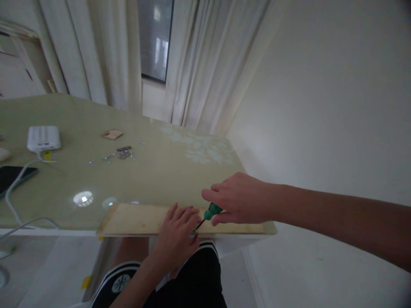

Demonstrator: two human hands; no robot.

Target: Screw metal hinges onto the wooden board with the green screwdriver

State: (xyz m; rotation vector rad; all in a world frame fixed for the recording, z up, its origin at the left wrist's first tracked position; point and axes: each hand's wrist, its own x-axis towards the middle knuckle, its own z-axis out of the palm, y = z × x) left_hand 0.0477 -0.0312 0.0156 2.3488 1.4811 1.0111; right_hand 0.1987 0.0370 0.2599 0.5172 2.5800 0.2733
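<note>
A long, pale wooden board lies along the front edge of the table. My right hand is closed around the green handle of a screwdriver, its shaft slanting down and left to the board's near edge. There, a small metal piece shows in part beside the tip; its kind is unclear. My left hand grips the board by this spot, fingers lying over the top and thumb at the near edge. Whether it also pinches the metal piece is hidden.
On the green table lie metal plates, several screws and a small wooden piece. At left are a white power bank, a white cable and a phone. A wall rises at right.
</note>
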